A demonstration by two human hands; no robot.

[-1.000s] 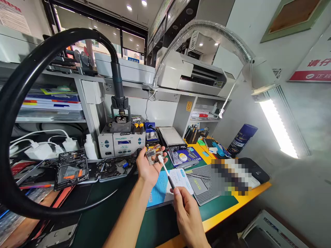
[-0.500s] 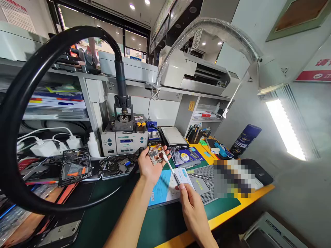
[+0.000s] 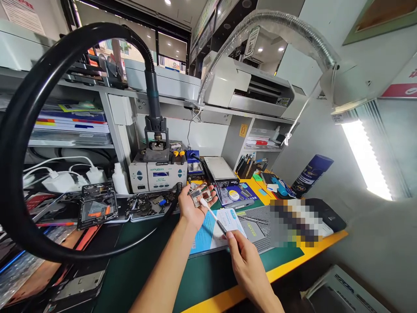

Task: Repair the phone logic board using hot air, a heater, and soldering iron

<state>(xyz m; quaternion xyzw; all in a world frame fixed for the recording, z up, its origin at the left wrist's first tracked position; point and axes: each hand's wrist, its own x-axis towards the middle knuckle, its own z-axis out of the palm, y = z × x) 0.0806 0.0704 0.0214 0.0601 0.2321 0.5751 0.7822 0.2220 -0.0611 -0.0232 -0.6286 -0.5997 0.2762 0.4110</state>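
a cluttered repair bench with a dark green mat (image 3: 143, 261) and an orange front edge runs under grey shelving. at far left a thick black hose (image 3: 19, 108) loops wide across the view, and below it an opened phone (image 3: 97, 208) lies flat among loose parts, with white chargers (image 3: 61, 180) just behind. next comes a grey hot-air station (image 3: 158, 174) standing against the back of the bench.

the left forearm rises from the bottom edge toward the middle, palm turned up and tilted to the person. the left hand (image 3: 192, 211) cups a small circuit board (image 3: 201, 194) held above the mat, thumb at the near edge and fingertips curled round the far edge.

a white-tipped stick (image 3: 213, 216) slants up and to the left, its pale tip touching the lower part of the board. the right hand (image 3: 249, 265) comes in from the lower right, back of the hand up, fingers closed narrowly in a pen-like pinch on the stick's dark lower end.

under the stick lies a blue-and-white card (image 3: 208, 228), then a grey perforated mat (image 3: 257, 228). further right a blue can (image 3: 311, 174) leans, and a bright lamp (image 3: 365, 152) hangs on a gooseneck at the far right
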